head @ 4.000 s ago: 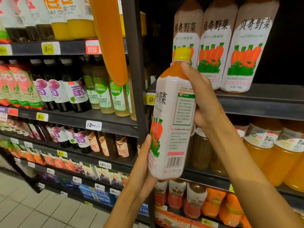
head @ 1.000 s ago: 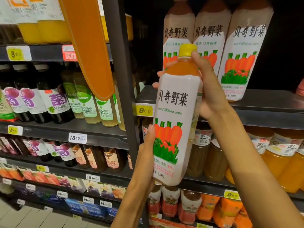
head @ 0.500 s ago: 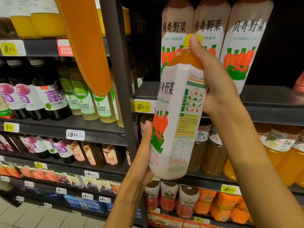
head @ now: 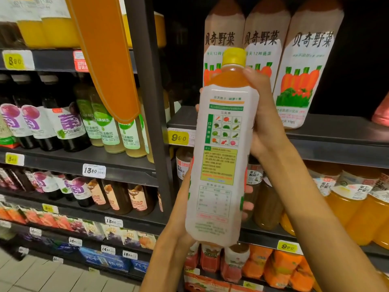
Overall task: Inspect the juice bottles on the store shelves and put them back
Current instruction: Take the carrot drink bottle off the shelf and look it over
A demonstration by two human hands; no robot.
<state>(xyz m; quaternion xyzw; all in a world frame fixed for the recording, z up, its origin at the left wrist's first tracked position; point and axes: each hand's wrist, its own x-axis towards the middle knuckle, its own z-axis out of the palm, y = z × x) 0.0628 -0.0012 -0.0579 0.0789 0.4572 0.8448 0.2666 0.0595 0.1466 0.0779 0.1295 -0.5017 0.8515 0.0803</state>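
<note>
I hold a tall carrot-vegetable juice bottle [head: 221, 165] upright in front of the shelves, its yellow cap [head: 234, 56] on top. The back label with a vegetable grid and nutrition table faces me. My right hand [head: 265, 121] grips the bottle's shoulder and upper body from the right. My left hand [head: 181, 224] cups the bottom from the left, its fingertips showing past the right edge. Three matching bottles [head: 303, 66] stand on the dark shelf [head: 336, 131] right behind it.
A dark upright post [head: 153, 114] divides the shelving. Purple grape and green olive juice bottles [head: 69, 125] fill the left shelves with price tags [head: 94, 170]. Orange juice jars [head: 357, 207] sit lower right. An orange hanging sign [head: 105, 55] dangles at upper left.
I have turned the bottle in my hands from its carrot front, past its side, to the back label. It stays at about the same place before the shelf.
</note>
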